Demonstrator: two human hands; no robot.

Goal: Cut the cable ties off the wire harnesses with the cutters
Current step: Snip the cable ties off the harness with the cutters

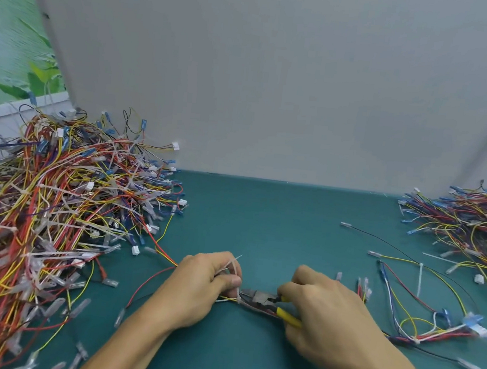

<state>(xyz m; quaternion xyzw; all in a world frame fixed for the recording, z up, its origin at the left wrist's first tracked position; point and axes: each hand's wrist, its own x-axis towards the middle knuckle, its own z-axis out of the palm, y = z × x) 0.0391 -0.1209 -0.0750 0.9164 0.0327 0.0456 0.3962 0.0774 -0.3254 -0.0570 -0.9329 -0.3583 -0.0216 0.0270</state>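
Left hand (205, 282): pinches thin white plastic cable tie (233, 266) on floppy wires.
Right hand (322, 307): squeezes yellow-handled steel cutters (260, 298).
Handling: tie light, springy; hold beside cut.

No legible text, labels, brands, numbers or signs. Nothing readable on the cutters (258, 297), on the white connector housings (135, 250) of the wire harnesses, or on the grey partition (277, 82) along the far edge of the table (277, 218).
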